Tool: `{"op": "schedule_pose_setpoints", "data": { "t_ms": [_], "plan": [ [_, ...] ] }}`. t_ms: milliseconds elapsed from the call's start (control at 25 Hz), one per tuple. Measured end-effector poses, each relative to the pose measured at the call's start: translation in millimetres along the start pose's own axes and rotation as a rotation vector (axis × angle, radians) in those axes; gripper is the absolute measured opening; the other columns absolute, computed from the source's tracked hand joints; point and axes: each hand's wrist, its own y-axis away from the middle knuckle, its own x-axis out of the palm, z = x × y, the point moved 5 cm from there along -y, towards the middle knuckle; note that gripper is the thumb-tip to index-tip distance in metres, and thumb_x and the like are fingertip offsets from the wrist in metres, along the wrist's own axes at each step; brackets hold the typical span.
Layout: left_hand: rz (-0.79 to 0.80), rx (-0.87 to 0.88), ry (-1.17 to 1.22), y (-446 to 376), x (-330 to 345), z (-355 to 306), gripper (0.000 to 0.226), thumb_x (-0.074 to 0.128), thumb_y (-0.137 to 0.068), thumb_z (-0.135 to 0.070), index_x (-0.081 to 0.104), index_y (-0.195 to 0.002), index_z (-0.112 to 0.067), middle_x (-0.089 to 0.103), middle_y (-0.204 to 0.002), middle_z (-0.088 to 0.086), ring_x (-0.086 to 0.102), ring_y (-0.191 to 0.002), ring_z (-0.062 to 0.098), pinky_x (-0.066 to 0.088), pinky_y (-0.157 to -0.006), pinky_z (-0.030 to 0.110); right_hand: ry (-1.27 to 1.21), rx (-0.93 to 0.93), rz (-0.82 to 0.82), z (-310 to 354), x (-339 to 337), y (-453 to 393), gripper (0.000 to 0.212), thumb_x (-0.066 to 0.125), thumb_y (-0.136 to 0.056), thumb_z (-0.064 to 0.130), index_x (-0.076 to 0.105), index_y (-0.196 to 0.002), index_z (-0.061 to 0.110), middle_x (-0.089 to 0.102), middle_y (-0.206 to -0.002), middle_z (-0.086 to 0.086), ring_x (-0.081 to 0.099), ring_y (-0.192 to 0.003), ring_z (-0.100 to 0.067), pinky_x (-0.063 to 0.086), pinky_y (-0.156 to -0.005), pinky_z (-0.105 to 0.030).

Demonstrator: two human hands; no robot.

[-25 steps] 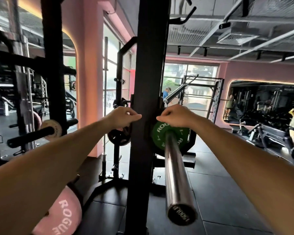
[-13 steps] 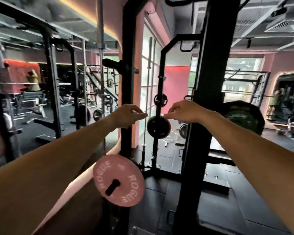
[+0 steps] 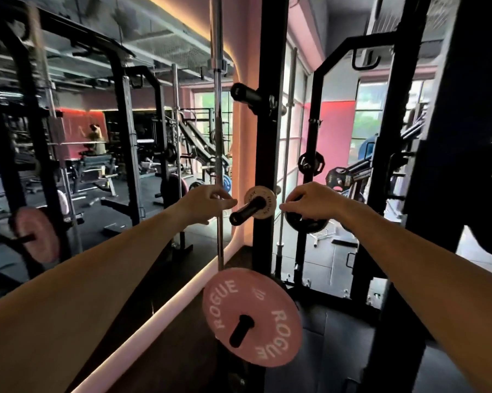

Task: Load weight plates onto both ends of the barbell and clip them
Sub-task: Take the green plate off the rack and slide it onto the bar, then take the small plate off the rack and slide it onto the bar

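Your left hand (image 3: 207,200) and right hand (image 3: 312,200), fingers curled and empty, flank the small white plate (image 3: 260,206) on its storage peg (image 3: 243,213). You're fetching; next, grip its rim and slide it off.

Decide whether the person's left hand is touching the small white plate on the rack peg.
Apart. The head view shows dark background between the left hand's fingertips and the small white plate.

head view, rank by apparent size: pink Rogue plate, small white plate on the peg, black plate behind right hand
1. pink Rogue plate, largest as seen, though it also hangs nearest the camera.
2. black plate, partly hidden by the right hand.
3. small white plate, smallest.
Ranks 2 and 3 are unsure: the black plate is partly covered.
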Motion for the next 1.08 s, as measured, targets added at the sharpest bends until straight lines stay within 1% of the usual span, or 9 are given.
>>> {"op": "schedule_pose_setpoints", "data": {
  "t_ms": [200,320,400,520,600,760,920,1000,1080],
  "plan": [
    [0.038,-0.048,0.003,-109.7,-3.0,56.7,0.026,0.070,-0.091,-0.045,0.068,-0.107,-0.024,0.071,-0.113,0.009,0.071,-0.102,0.025,0.059,-0.078,0.038,-0.082,0.105,0.009,-36.2,40.7,-109.0,0.037,0.076,-0.066,0.062,0.073,-0.089,0.033,0.075,-0.100,-0.002,0.076,-0.085,-0.027,0.064,-0.077,-0.044],
    [0.053,-0.052,0.034,-169.6,2.5,78.9,0.022,0.070,-0.091,-0.044,0.068,-0.104,-0.027,0.070,-0.114,0.008,0.072,-0.100,0.023,0.058,-0.073,0.033,-0.124,0.141,0.013,-57.6,57.8,-167.2,0.042,0.076,-0.063,0.061,0.073,-0.094,0.032,0.074,-0.103,0.000,0.074,-0.082,-0.021,0.064,-0.077,-0.040],
    [0.089,-0.050,0.054,-204.7,14.3,90.8,0.023,0.071,-0.091,-0.043,0.068,-0.105,-0.026,0.072,-0.111,0.013,0.072,-0.091,0.022,0.056,-0.068,0.030,-0.130,0.150,0.003,-68.7,67.1,-199.5,0.055,0.074,-0.057,0.067,0.072,-0.100,0.033,0.071,-0.111,0.004,0.073,-0.091,-0.018,0.062,-0.085,-0.042],
    [0.126,-0.032,0.127,-259.5,35.2,106.6,0.036,0.071,-0.091,-0.039,0.065,-0.122,-0.020,0.070,-0.107,0.013,0.064,-0.082,0.021,0.049,-0.060,0.027,-0.137,0.205,-0.027,-81.9,84.0,-234.9,0.056,0.077,-0.068,0.062,0.065,-0.112,0.030,0.068,-0.110,0.004,0.068,-0.097,-0.019,0.058,-0.090,-0.041],
    [0.152,-0.016,0.177,-296.1,52.6,116.2,0.045,0.070,-0.093,-0.038,0.058,-0.132,-0.019,0.065,-0.107,0.005,0.057,-0.081,0.022,0.044,-0.059,0.027,-0.153,0.273,-0.050,-87.3,95.0,-250.6,0.045,0.075,-0.080,0.053,0.057,-0.115,0.030,0.066,-0.102,0.004,0.065,-0.089,-0.018,0.053,-0.079,-0.033],
    [0.196,0.030,0.220,-354.0,92.3,136.1,0.053,0.065,-0.093,-0.048,0.054,-0.137,-0.021,0.062,-0.121,0.010,0.055,-0.079,0.017,0.042,-0.063,0.028,-0.173,0.391,-0.104,-102.6,121.7,-275.7,0.046,0.064,-0.086,0.061,0.056,-0.121,0.031,0.064,-0.095,0.004,0.056,-0.068,-0.011,0.043,-0.057,-0.024],
    [0.319,0.087,0.230,-382.0,124.9,153.8,0.039,0.063,-0.088,-0.060,0.062,-0.106,-0.026,0.066,-0.093,0.003,0.060,-0.072,0.014,0.052,-0.063,0.032,-0.220,0.505,-0.118,-109.3,148.2,-289.6,0.047,0.056,-0.092,0.060,0.056,-0.123,0.024,0.066,-0.107,-0.004,0.065,-0.088,-0.020,0.059,-0.066,-0.036],
    [0.316,0.074,0.299,-386.9,131.6,162.7,0.039,0.061,-0.077,-0.067,0.058,-0.089,-0.029,0.068,-0.089,0.006,0.065,-0.074,0.021,0.063,-0.069,0.048,-0.267,0.538,-0.174,-108.2,154.4,-289.0,0.044,0.059,-0.093,0.054,0.055,-0.121,0.020,0.065,-0.113,-0.005,0.067,-0.098,-0.025,0.063,-0.076,-0.046],
    [0.312,0.083,0.333,-386.5,133.6,167.6,0.031,0.060,-0.085,-0.060,0.057,-0.087,-0.029,0.069,-0.095,0.011,0.070,-0.082,0.027,0.064,-0.070,0.053,-0.308,0.563,-0.214,-105.6,158.7,-287.3,0.041,0.061,-0.095,0.048,0.056,-0.119,0.016,0.066,-0.116,-0.008,0.069,-0.101,-0.028,0.063,-0.078,-0.052]
  ]
}}
